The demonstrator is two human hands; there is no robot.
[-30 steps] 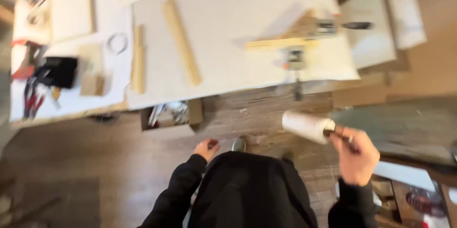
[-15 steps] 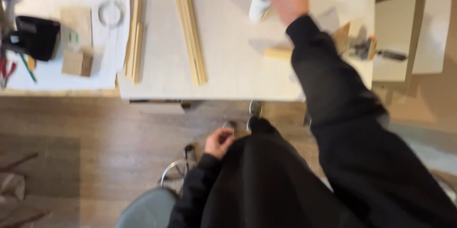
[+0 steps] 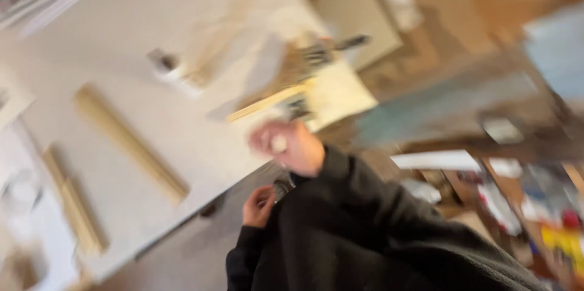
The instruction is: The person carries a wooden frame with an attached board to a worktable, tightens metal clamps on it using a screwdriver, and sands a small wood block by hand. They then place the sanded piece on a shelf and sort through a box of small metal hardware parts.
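The picture is heavily blurred. My right hand (image 3: 287,146) hovers over the near edge of the white table (image 3: 182,17), fingers curled, with a small pale spot at the fingers that I cannot make out. My left hand (image 3: 258,206) rests curled against my dark clothing near the waist, below the table edge, and seems to hold nothing. A white roll (image 3: 173,73) lies on the table beyond my right hand. A bundle of long wooden strips (image 3: 131,145) lies to the left of that hand.
A second bundle of wooden strips (image 3: 73,206) lies near the table's left end. Metal clamps on pale wooden pieces (image 3: 310,60) sit at the table's right corner. Cluttered boxes and coloured items (image 3: 523,206) fill the floor on the right.
My right hand carried the white roll up to the table, left it there and drew back to the near edge. The camera has swung and tilted. My left hand stayed at my waist.
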